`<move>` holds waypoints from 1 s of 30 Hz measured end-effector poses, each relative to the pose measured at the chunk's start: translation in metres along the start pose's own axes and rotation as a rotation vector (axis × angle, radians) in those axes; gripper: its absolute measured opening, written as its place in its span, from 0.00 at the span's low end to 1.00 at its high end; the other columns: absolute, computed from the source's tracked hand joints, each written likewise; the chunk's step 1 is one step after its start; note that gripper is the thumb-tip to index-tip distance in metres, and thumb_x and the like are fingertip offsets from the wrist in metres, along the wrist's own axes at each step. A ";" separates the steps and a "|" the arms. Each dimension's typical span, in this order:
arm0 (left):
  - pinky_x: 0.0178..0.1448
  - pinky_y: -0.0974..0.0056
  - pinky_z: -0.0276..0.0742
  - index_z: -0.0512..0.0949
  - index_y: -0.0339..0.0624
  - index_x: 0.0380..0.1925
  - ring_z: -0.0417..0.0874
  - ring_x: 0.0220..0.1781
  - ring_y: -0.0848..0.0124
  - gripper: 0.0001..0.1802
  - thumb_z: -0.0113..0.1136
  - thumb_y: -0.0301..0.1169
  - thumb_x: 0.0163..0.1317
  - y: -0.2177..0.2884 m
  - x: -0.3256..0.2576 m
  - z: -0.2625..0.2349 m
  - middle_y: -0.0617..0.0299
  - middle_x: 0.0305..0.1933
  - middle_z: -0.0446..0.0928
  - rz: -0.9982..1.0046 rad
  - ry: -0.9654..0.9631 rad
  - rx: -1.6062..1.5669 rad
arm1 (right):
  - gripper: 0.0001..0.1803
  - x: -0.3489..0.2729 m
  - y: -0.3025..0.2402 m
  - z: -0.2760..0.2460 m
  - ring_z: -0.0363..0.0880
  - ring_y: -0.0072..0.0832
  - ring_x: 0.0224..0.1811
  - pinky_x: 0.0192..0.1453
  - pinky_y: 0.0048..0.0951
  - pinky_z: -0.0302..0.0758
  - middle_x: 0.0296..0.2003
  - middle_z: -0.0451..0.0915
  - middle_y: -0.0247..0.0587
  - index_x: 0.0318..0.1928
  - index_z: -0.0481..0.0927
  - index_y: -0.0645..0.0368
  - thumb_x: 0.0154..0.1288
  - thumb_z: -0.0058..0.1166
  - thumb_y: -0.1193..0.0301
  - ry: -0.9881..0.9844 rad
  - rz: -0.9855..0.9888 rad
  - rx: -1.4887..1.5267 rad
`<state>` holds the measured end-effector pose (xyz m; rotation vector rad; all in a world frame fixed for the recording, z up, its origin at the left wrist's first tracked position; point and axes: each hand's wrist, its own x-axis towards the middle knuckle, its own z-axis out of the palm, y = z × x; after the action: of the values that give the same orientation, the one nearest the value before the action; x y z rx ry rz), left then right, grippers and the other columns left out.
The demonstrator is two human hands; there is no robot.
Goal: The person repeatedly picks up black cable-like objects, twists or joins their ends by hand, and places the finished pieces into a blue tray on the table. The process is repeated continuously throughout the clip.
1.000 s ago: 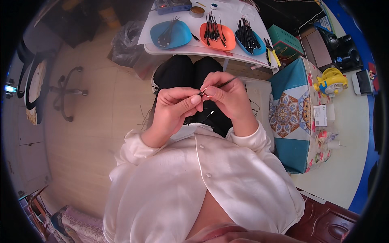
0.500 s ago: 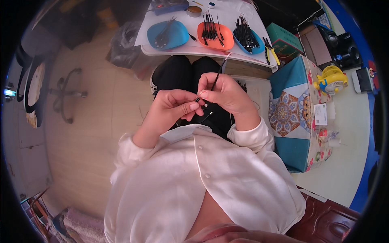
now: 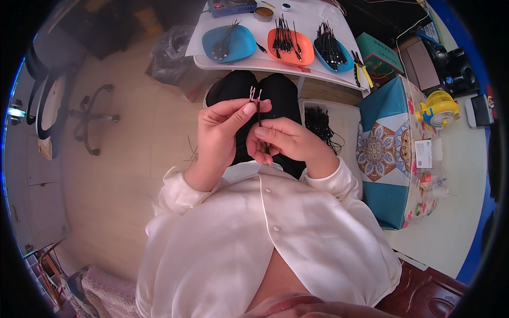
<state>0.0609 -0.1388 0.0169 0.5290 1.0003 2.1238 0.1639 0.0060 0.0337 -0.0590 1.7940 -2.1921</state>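
Above my lap, my left hand (image 3: 221, 121) pinches thin black cables between thumb and fingers near their upper ends, where short bare wires in red and white stick up. Just below and to the right, my right hand (image 3: 290, 139) is closed round the lower part of a black cable (image 3: 259, 112). A light tip pokes out beneath its fingers. How many cables lie in the two hands I cannot tell. On the table beyond are an orange tray (image 3: 304, 59) and a blue tray (image 3: 347, 64) with bundled black cables, and another blue tray (image 3: 245, 38) with thinner-looking ones.
A white bin (image 3: 347, 114) with tangled black cables (image 3: 321, 123) stands right of my knees. Yellow-handled pliers (image 3: 366, 74) lie at the table's right edge. Further right are a patterned cloth-covered box (image 3: 384, 196) and a yellow fan (image 3: 439, 108). A round tin (image 3: 263, 15) sits behind the trays.
My left hand has risen, bringing bare wire ends upright into view. My right hand has moved down and now grips lower on the cable. The whole view has shifted slightly.
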 end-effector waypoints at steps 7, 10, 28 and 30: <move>0.44 0.67 0.80 0.82 0.32 0.41 0.83 0.37 0.69 0.08 0.57 0.23 0.65 0.003 -0.006 0.000 0.50 0.39 0.83 -0.067 -0.035 -0.038 | 0.15 -0.005 0.001 -0.003 0.77 0.17 0.33 0.34 0.20 0.73 0.35 0.81 0.35 0.44 0.79 0.66 0.73 0.48 0.64 0.162 -0.081 -0.087; 0.42 0.69 0.79 0.82 0.32 0.40 0.83 0.34 0.71 0.08 0.59 0.24 0.64 -0.003 -0.006 0.006 0.53 0.36 0.83 0.130 0.009 0.050 | 0.10 -0.011 -0.009 -0.009 0.76 0.13 0.36 0.37 0.17 0.73 0.38 0.81 0.31 0.45 0.79 0.64 0.67 0.57 0.72 0.415 -0.215 -0.243; 0.28 0.76 0.67 0.83 0.31 0.39 0.72 0.25 0.80 0.08 0.60 0.25 0.65 -0.013 -0.005 0.005 0.58 0.30 0.82 0.040 0.031 0.117 | 0.04 -0.001 -0.008 -0.007 0.78 0.20 0.38 0.42 0.19 0.75 0.37 0.77 0.37 0.38 0.79 0.68 0.62 0.58 0.83 0.607 -0.408 -0.384; 0.28 0.76 0.65 0.82 0.31 0.39 0.71 0.24 0.81 0.08 0.59 0.26 0.66 -0.012 -0.006 0.003 0.60 0.28 0.81 0.006 0.008 0.054 | 0.04 0.003 -0.003 -0.005 0.78 0.20 0.38 0.43 0.19 0.76 0.37 0.77 0.37 0.38 0.79 0.68 0.62 0.57 0.83 0.571 -0.456 -0.221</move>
<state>0.0716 -0.1363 0.0095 0.5509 1.0638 2.1107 0.1596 0.0102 0.0351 0.1393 2.5451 -2.4747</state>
